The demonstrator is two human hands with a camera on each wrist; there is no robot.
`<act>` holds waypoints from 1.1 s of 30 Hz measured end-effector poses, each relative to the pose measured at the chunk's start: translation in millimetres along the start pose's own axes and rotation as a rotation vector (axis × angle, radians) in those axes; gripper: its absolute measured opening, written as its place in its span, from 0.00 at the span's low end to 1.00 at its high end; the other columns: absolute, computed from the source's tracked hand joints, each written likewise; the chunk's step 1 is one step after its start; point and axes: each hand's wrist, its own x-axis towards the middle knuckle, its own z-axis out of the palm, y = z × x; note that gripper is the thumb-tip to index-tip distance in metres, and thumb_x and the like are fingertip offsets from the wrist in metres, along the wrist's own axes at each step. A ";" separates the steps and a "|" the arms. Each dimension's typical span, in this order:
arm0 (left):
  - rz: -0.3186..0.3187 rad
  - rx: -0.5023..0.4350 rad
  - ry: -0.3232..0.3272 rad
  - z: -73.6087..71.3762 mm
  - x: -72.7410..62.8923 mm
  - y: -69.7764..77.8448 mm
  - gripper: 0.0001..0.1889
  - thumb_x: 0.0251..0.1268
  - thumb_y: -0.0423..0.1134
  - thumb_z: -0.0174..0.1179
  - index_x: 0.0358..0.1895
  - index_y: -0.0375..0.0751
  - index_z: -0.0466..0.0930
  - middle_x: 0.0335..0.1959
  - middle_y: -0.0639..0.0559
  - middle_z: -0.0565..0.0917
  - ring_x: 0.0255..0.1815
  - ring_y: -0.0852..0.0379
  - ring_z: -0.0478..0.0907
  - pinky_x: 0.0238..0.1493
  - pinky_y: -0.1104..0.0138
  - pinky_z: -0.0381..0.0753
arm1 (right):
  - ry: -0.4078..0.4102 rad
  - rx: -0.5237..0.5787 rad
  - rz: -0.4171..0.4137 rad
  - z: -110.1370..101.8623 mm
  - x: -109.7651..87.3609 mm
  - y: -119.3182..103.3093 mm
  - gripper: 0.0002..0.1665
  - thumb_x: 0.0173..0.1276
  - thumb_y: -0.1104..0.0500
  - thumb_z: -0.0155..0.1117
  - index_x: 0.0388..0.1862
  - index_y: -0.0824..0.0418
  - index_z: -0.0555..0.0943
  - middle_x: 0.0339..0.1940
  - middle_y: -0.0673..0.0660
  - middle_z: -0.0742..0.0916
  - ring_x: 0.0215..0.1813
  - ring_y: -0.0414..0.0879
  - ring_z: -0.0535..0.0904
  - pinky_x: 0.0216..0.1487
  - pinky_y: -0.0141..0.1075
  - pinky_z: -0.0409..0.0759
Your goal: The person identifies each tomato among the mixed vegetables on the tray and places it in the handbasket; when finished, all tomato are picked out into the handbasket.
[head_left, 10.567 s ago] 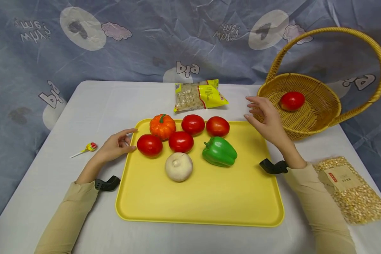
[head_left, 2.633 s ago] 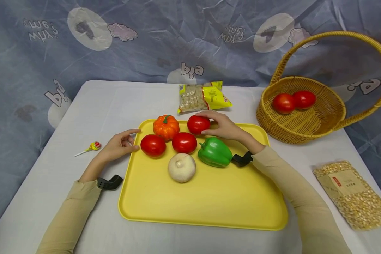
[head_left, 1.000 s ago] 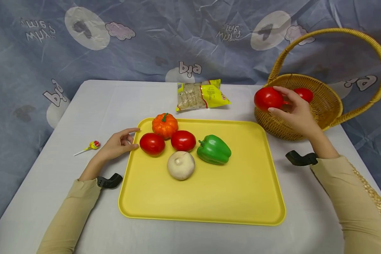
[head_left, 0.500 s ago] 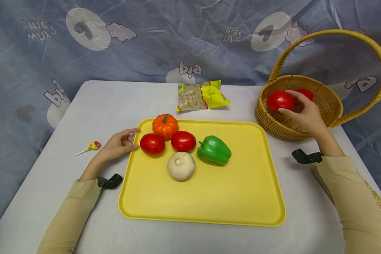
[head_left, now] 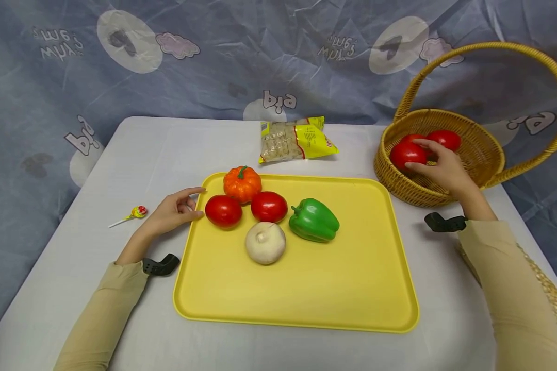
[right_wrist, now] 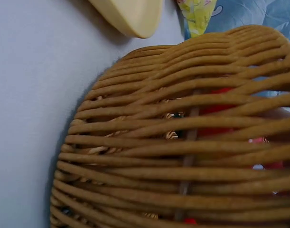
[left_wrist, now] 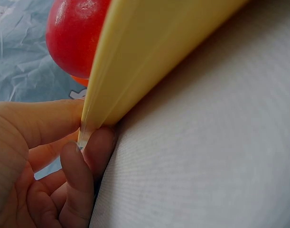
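Since the earliest view, two red fruits (head_left: 406,156) have been transferred from the yellow tray (head_left: 348,288) to the wicker basket (head_left: 394,181), the nearer of them having just been lowered inside by the right hand (head_left: 447,169).

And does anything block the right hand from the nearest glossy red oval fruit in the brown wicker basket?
Nothing visible: the right hand touches the glossy red oval fruit inside the brown wicker basket; two other red fruits lie beyond, not between.
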 end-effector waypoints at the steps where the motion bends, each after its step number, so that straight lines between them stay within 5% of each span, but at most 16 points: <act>1: 0.001 0.000 -0.001 -0.1 0.1 0.2 0.29 0.58 0.32 0.63 0.64 0.35 0.67 0.32 0.46 0.71 0.20 0.65 0.65 0.25 0.75 0.67 | -0.004 -0.004 -0.002 -0.3 1.4 0.2 0.42 0.64 0.46 0.61 0.73 0.58 0.58 0.66 0.73 0.69 0.63 0.67 0.64 0.61 0.65 0.61; 8: 0.011 -0.016 -0.002 0.6 0.2 -0.1 0.29 0.58 0.32 0.63 0.64 0.34 0.66 0.32 0.46 0.70 0.19 0.66 0.65 0.25 0.75 0.67 | -0.001 -0.074 -0.058 2.3 13.3 2.6 0.41 0.63 0.49 0.63 0.70 0.62 0.61 0.65 0.74 0.68 0.59 0.69 0.66 0.58 0.65 0.63; 17: 0.019 -0.021 0.002 0.4 0.3 -0.9 0.29 0.58 0.31 0.63 0.64 0.34 0.67 0.32 0.46 0.70 0.19 0.66 0.65 0.25 0.75 0.67 | 0.026 -0.136 -0.094 9.1 25.5 6.5 0.37 0.64 0.53 0.63 0.67 0.67 0.63 0.53 0.77 0.70 0.54 0.67 0.62 0.51 0.58 0.63; 33: 0.032 -0.020 -0.004 -0.1 0.5 -0.1 0.29 0.58 0.31 0.62 0.64 0.33 0.66 0.31 0.47 0.71 0.19 0.65 0.66 0.26 0.75 0.68 | 0.105 -0.119 -0.076 8.5 27.7 7.3 0.34 0.65 0.57 0.60 0.66 0.69 0.64 0.51 0.79 0.72 0.53 0.70 0.66 0.56 0.60 0.60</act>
